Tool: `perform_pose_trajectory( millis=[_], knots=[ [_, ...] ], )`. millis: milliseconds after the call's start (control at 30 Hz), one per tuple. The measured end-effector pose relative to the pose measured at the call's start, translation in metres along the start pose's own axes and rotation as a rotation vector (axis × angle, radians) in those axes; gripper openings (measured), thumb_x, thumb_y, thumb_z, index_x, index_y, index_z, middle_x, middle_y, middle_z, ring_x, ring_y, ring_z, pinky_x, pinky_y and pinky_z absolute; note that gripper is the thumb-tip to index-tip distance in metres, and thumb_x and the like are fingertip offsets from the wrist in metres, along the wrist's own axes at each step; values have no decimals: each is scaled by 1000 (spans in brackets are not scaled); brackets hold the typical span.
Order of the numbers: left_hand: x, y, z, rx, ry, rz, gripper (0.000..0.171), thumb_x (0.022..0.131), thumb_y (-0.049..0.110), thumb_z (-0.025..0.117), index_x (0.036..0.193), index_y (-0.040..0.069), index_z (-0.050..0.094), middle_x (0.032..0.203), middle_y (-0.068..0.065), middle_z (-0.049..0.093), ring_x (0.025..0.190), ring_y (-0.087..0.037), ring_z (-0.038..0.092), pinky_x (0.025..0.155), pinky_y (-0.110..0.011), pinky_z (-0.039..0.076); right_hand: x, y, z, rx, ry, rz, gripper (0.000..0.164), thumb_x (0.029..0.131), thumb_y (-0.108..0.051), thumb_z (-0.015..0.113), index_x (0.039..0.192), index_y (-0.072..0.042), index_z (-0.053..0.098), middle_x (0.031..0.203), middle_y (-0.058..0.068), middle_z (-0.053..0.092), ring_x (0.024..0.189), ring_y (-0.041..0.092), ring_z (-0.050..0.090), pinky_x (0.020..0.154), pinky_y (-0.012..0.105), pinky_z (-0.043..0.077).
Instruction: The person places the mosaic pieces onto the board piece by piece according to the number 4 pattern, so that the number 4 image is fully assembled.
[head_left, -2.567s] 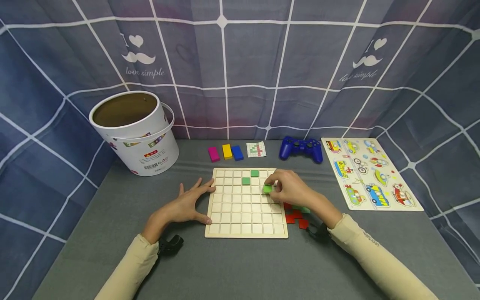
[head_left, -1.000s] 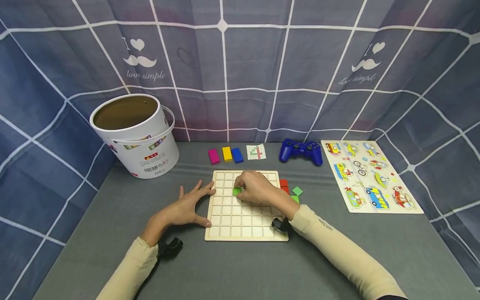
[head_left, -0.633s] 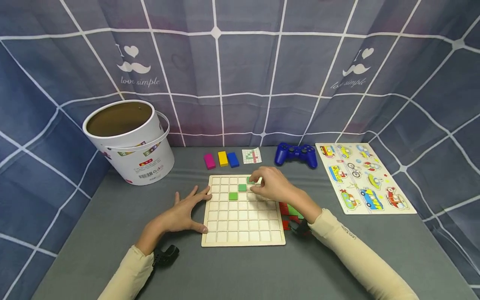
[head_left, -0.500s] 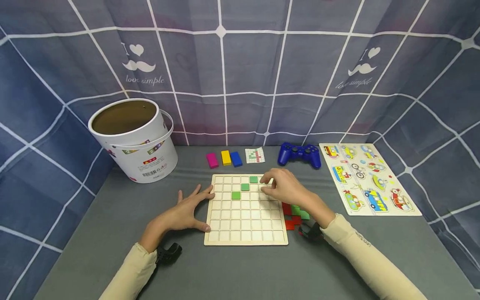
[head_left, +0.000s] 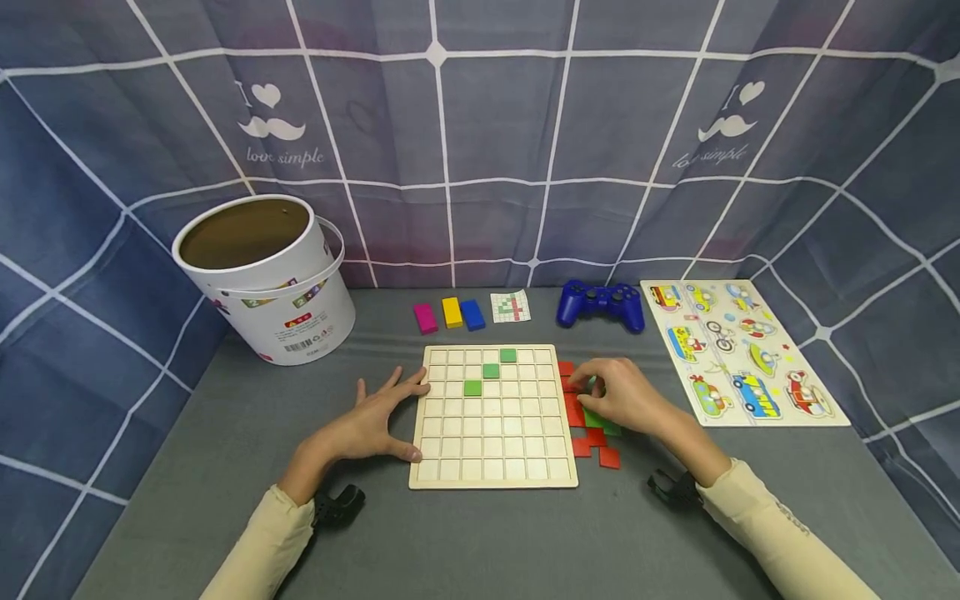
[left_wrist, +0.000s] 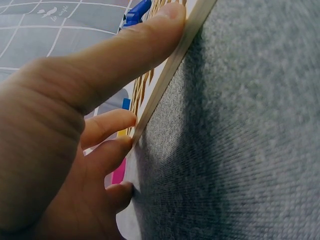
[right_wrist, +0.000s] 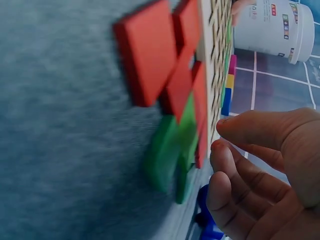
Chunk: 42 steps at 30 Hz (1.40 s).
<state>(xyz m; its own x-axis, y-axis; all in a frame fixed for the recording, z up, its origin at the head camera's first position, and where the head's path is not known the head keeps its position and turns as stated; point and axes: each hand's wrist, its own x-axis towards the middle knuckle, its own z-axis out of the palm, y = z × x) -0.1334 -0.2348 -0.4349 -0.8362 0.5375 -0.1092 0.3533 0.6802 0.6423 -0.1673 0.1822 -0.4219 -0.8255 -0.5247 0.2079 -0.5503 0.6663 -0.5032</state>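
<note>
The board (head_left: 492, 426) is being steadied by the left hand (head_left: 363, 423), fingers spread, nothing gripped; the right hand (head_left: 622, 396), fingers slightly parted, empty, is poised at loose tiles (head_left: 596, 436) beside it, best pinched singly.

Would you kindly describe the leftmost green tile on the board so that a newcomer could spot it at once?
Find the pale wooden board in the middle of the grey table. Three green tiles lie along a diagonal in its grid. The leftmost tile is nearest the person and the left hand.
</note>
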Motion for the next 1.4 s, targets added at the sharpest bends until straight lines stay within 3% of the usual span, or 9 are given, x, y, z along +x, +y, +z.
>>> perform_pose_trajectory(
  millis=[433,833,1200,1400],
  knots=[
    [2,0,-1,15,0,3,99,68,41,92,151,14,43,167,-2,14,151,-38,0,100,-77,-16,-14,17,-4,-17,4,20,23,79,1,80,99,-10,78,92,-2,73,63,4,55,59,27,46],
    [1,1,-1,11,-7,9,98,68,40,92,150,13,44,167,-4,15,151,-39,0,100,-77,-17,-34,26,-15,-65,10,57,24,75,-7,85,97,-10,76,88,-2,68,62,5,54,56,26,44],
    [-2,0,0,12,-11,-9,99,69,41,91,151,14,42,167,-3,14,151,-39,0,101,-77,-16,-28,26,-10,-62,-19,59,26,73,-10,86,98,-11,76,87,-4,67,63,5,54,57,27,45],
    [-1,2,-2,26,-13,-15,101,69,43,91,152,14,42,167,-3,14,151,-38,0,101,-77,-16,-25,20,-12,-76,29,69,28,71,-7,82,98,-12,76,85,-4,62,65,7,52,58,28,42]
  ],
)
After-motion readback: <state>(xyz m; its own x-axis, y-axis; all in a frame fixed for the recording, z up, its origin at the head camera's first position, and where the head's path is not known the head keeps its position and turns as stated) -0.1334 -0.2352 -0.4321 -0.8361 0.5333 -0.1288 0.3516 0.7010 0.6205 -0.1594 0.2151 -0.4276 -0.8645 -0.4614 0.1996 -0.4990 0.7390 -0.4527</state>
